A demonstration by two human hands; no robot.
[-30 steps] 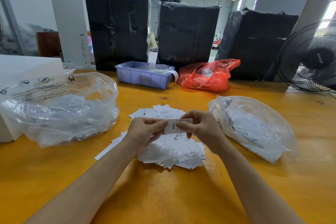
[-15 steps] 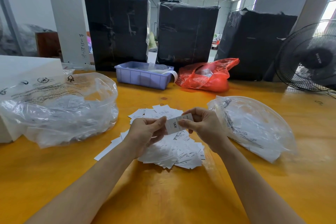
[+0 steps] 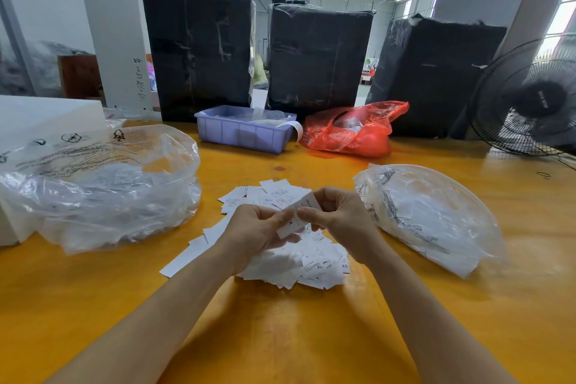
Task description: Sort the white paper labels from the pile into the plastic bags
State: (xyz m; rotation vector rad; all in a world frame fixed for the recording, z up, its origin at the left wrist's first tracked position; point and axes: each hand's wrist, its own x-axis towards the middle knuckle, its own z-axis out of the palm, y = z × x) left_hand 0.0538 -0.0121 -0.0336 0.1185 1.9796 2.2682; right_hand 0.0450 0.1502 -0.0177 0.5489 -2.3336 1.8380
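The label (image 3: pixel 297 217) we held level a second ago now tilts up toward the right, pinched between our left hand (image 3: pixel 255 232) and right hand (image 3: pixel 338 221) above the pile (image 3: pixel 299 262); likely heading for the right bag (image 3: pixel 436 215).

White label (image 3: pixel 298 217) between 2 pinching hands

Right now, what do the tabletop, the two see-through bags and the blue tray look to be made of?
Orange-yellow tabletop: probably varnished wood, faint grain, soft sheen. Left clear bag and right clear bag: thin plastic film, crinkled and glossy, labels showing through. Blue ribbed tray: looks like moulded rigid plastic, matte.
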